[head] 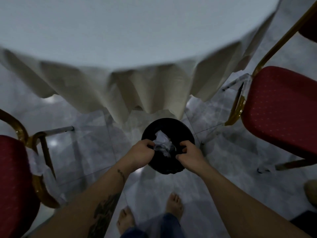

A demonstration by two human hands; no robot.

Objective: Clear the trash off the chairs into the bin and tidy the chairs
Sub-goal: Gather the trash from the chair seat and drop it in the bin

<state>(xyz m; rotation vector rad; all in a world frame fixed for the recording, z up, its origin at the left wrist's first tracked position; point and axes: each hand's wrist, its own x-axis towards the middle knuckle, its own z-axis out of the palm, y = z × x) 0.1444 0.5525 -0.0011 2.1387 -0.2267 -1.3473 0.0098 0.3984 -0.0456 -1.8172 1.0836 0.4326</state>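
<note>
A black round bin (167,125) stands on the floor just in front of the table's draped cloth. White crumpled paper trash (163,142) sits in the bin's opening, between my hands. My left hand (141,152) is closed at the paper's left edge, its fingertips on the paper. My right hand (191,156) is closed at the bin's near right rim, with a dark gap between it and the paper. Two red padded chairs with gold frames flank me, one at the left (12,177) and one at the right (281,107). Both seats look bare.
A round table with a white cloth (137,31) fills the upper view, its drape hanging close to the bin. My bare feet (174,206) stand on the grey tiled floor. Part of a third red chair (308,31) shows at the top right.
</note>
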